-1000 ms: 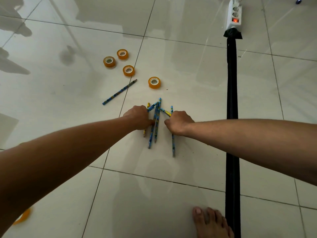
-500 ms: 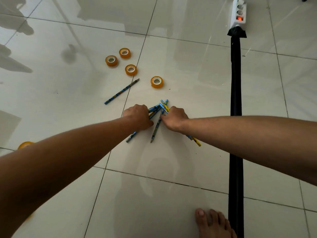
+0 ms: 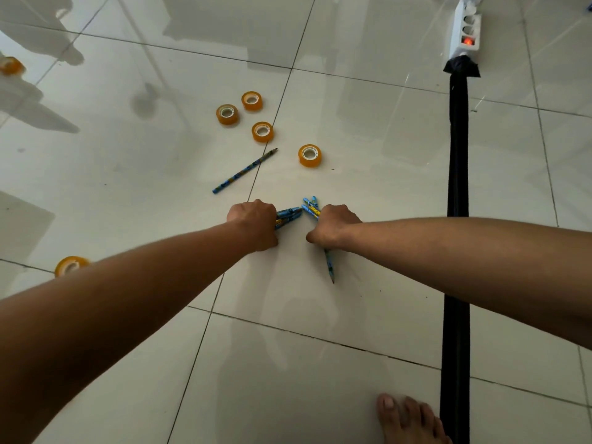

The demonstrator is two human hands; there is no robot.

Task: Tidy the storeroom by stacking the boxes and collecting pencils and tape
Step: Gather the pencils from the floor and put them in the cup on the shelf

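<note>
**Two fistfuls of pencils, and plenty still lying loose**

The biggest risk is sitting underfoot: the long black sleeved cable (image 3: 457,219) is running down the glossy pale floor tiles (image 3: 368,129) from the white power strip with its red switch glowing (image 3: 465,30), right beside the person's bare foot (image 3: 408,421). Rising with both hands full could, I judge, be inviting a snag or a slip on that shiny surface.

Next, the scattered orange rolls of clear tape are waiting: a cluster of four (image 3: 262,132) beyond the hands, one roll (image 3: 69,265) peeking out by the left forearm, and another (image 3: 11,65) at the far left edge. With both hands occupied, those are likely getting overlooked or kicked.

One blue patterned pencil (image 3: 245,170) is lying alone between the cluster and the hands, well apart from either bundle, so it is easily missed.

Smallest: the grips themselves. The left hand (image 3: 254,224) is curling tightly around a bundle of blue and yellow pencils (image 3: 288,215), whose ends are poking out toward the right. The right hand (image 3: 334,225) is clenching its own bunch of blue pencils (image 3: 311,206), fanning out above the knuckles, with one tip (image 3: 330,267) trailing below the wrist. That splayed bunch is looking loosely gathered; a pencil could be sliding free on lifting.
</note>
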